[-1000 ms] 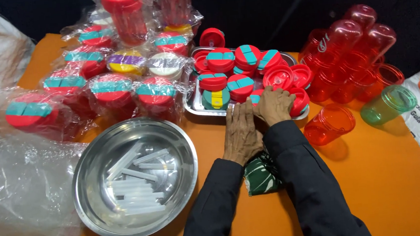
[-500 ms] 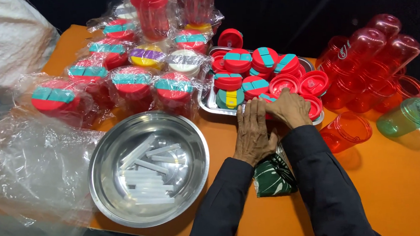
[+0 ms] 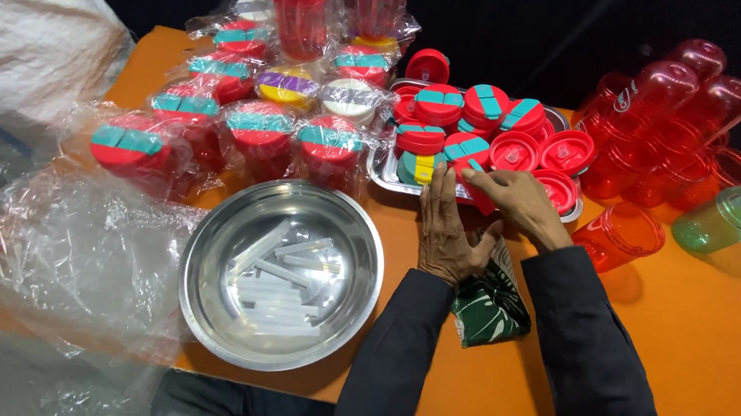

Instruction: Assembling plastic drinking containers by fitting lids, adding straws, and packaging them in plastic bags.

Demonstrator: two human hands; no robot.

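Both of my hands meet at the front edge of a metal tray [image 3: 383, 179] heaped with red lids [image 3: 514, 149], several with teal flip tabs. My left hand [image 3: 444, 229] lies flat, fingers pointing at the tray, fingertips touching a red lid with a teal tab [image 3: 476, 183]. My right hand [image 3: 520, 202] pinches that same lid from the right. A green patterned pouch [image 3: 488, 306] lies under my wrists on the orange table [image 3: 701, 333].
A round steel bowl [image 3: 209, 254] with clear plastic straws [image 3: 282, 279] sits at the left front. Wrapped lidded cups [image 3: 257, 133] fill the back left, loose plastic wrap [image 3: 70, 255] the left. Red tumblers [image 3: 668, 118] lie at the right, a green one [image 3: 723, 220] beside them.
The view has shifted, so everything sits further right and lower. My hands stay at the tray's front edge; the right fingers have closed round a red lid.
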